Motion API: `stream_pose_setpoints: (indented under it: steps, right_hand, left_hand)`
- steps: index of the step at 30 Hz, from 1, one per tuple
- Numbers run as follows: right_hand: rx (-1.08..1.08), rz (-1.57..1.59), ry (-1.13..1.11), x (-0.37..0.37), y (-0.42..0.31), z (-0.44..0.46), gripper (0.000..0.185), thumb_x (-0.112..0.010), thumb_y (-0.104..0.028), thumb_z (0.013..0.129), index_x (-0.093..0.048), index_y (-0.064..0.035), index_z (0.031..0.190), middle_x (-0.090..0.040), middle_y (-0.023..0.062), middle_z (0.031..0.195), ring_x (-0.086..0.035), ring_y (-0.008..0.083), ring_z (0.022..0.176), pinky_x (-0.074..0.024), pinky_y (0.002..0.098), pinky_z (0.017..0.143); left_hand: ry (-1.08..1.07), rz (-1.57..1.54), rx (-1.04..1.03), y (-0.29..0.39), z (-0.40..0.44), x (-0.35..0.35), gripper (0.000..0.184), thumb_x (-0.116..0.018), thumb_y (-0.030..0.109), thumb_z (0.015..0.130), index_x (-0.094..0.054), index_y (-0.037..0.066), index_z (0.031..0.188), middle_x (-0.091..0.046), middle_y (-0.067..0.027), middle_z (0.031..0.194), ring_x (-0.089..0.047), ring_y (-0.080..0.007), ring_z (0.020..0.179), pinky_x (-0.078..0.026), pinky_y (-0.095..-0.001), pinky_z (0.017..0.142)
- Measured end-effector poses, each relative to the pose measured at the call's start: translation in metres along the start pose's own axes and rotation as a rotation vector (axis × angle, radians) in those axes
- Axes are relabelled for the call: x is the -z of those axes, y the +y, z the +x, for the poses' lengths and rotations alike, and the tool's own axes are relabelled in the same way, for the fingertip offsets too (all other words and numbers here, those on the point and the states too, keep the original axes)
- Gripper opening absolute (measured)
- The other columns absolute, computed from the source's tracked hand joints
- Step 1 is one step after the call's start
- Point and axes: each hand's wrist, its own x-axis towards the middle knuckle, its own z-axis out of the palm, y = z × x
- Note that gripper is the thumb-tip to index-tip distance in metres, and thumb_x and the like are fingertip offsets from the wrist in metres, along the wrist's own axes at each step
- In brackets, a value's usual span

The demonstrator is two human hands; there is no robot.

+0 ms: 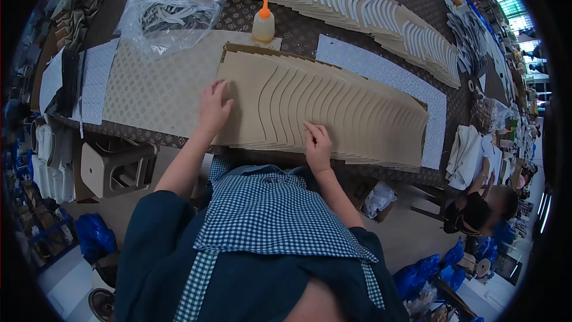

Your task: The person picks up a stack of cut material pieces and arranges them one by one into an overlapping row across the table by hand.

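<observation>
Spread out in front of me lies an overlapping row of tan sheet pieces (351,104) with wavy, curved edges. My left hand (214,106) is at the left end of this row, fingers apart, resting on or just over the leftmost piece. Toward the row's front edge, my right hand (318,145) has its fingertips at the pieces, loosely bent and apart, with nothing visible in it. Behind the row's left end stands a small squeeze bottle (263,27) with an orange nozzle and pale yellowish contents.
Farther back, a second fanned row (357,24) carries curved white strips. A clear plastic bag (161,21) holds more strips. Patterned sheets (161,83) cover the table's left part. A plastic stool (116,167) stands at the front left. Another person (476,211) works at the right.
</observation>
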Motion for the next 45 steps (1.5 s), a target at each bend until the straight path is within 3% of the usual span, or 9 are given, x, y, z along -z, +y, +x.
stream_pose_setpoints:
  steps: [1, 2, 5, 8, 12, 24, 30, 37, 45]
  right_hand:
    - [-0.018, -0.004, 0.024, 0.005, 0.002, -0.003, 0.021, -0.057, -0.006, 0.090, -0.065, -0.0002, 0.109, -0.060, 0.0089, 0.092, -0.058, 0.0152, 0.074, -0.0464, 0.0250, 0.068]
    - [-0.001, -0.049, 0.066, 0.006, 0.007, -0.006, 0.021, -0.058, -0.008, 0.088, -0.067, -0.0065, 0.107, -0.061, 0.0086, 0.093, -0.061, 0.0213, 0.074, -0.0482, 0.0292, 0.067]
    - [-0.021, -0.156, -0.001, 0.012, 0.007, -0.018, 0.023, -0.059, -0.009, 0.086, -0.068, -0.0106, 0.107, -0.060, 0.0064, 0.091, -0.061, 0.0222, 0.074, -0.0494, 0.0307, 0.066]
    - [0.140, -0.345, -0.063, 0.008, -0.003, -0.029, 0.023, -0.061, -0.009, 0.086, -0.068, -0.0123, 0.108, -0.060, 0.0051, 0.088, -0.061, 0.0201, 0.071, -0.0488, 0.0284, 0.063]
    - [0.117, -0.376, -0.090, -0.002, -0.005, -0.039, 0.025, -0.062, -0.011, 0.085, -0.068, -0.0149, 0.109, -0.060, 0.0053, 0.089, -0.062, 0.0222, 0.073, -0.0502, 0.0316, 0.062]
    - [0.049, -0.328, 0.020, 0.016, 0.007, -0.045, 0.033, -0.060, -0.007, 0.082, -0.065, -0.0127, 0.114, -0.060, 0.0063, 0.092, -0.062, 0.0237, 0.074, -0.0512, 0.0324, 0.064]
    - [0.078, -0.379, -0.031, 0.025, 0.009, -0.039, 0.036, -0.061, -0.009, 0.081, -0.064, -0.0125, 0.117, -0.058, 0.0063, 0.098, -0.062, 0.0240, 0.078, -0.0514, 0.0338, 0.066]
    - [0.075, -0.354, -0.075, 0.030, 0.015, -0.043, 0.041, -0.062, -0.009, 0.079, -0.063, -0.0152, 0.120, -0.057, 0.0057, 0.098, -0.062, 0.0239, 0.081, -0.0517, 0.0343, 0.067]
    - [0.085, -0.364, -0.076, 0.032, 0.018, -0.043, 0.041, -0.062, -0.008, 0.079, -0.064, -0.0173, 0.119, -0.057, 0.0057, 0.097, -0.062, 0.0230, 0.079, -0.0511, 0.0331, 0.066]
  left_hand:
    - [-0.027, 0.025, -0.071, 0.006, 0.001, 0.002, 0.055, -0.069, 0.014, 0.072, -0.054, 0.010, 0.125, -0.046, -0.0141, 0.134, -0.043, -0.0324, 0.123, -0.039, -0.0410, 0.101]
    - [-0.075, 0.045, -0.136, 0.012, 0.002, 0.001, 0.055, -0.069, 0.015, 0.073, -0.054, 0.012, 0.126, -0.045, -0.0129, 0.136, -0.042, -0.0319, 0.125, -0.038, -0.0423, 0.102]
    - [-0.208, 0.097, -0.322, 0.037, 0.007, -0.004, 0.055, -0.067, 0.020, 0.075, -0.054, 0.017, 0.128, -0.041, -0.0089, 0.142, -0.036, -0.0305, 0.132, -0.034, -0.0460, 0.105]
    - [-0.310, 0.093, -0.502, 0.062, 0.009, -0.015, 0.051, -0.065, 0.021, 0.078, -0.054, 0.021, 0.128, -0.040, -0.0048, 0.144, -0.031, -0.0273, 0.136, -0.030, -0.0507, 0.106]
    - [-0.441, 0.051, -0.728, 0.079, 0.005, -0.028, 0.045, -0.063, 0.020, 0.081, -0.057, 0.022, 0.125, -0.042, -0.0050, 0.143, -0.035, -0.0263, 0.135, -0.032, -0.0477, 0.106]
    - [-0.465, -0.014, -0.834, 0.069, 0.005, -0.032, 0.029, -0.064, 0.019, 0.080, -0.067, 0.017, 0.109, -0.052, -0.0065, 0.134, -0.042, -0.0278, 0.129, -0.036, -0.0428, 0.103]
    - [-0.507, 0.019, -0.760, 0.083, 0.002, -0.026, 0.042, -0.063, 0.021, 0.081, -0.060, 0.019, 0.122, -0.046, -0.0051, 0.139, -0.038, -0.0262, 0.133, -0.033, -0.0455, 0.106]
    - [-0.597, 0.064, -0.846, 0.115, -0.020, -0.043, 0.046, -0.063, 0.029, 0.084, -0.055, 0.022, 0.129, -0.035, -0.0035, 0.148, -0.027, -0.0250, 0.140, -0.024, -0.0536, 0.111]
    - [-0.647, 0.068, -0.859, 0.111, -0.023, -0.046, 0.048, -0.064, 0.028, 0.083, -0.056, 0.024, 0.130, -0.036, -0.0028, 0.149, -0.028, -0.0251, 0.140, -0.027, -0.0510, 0.109]
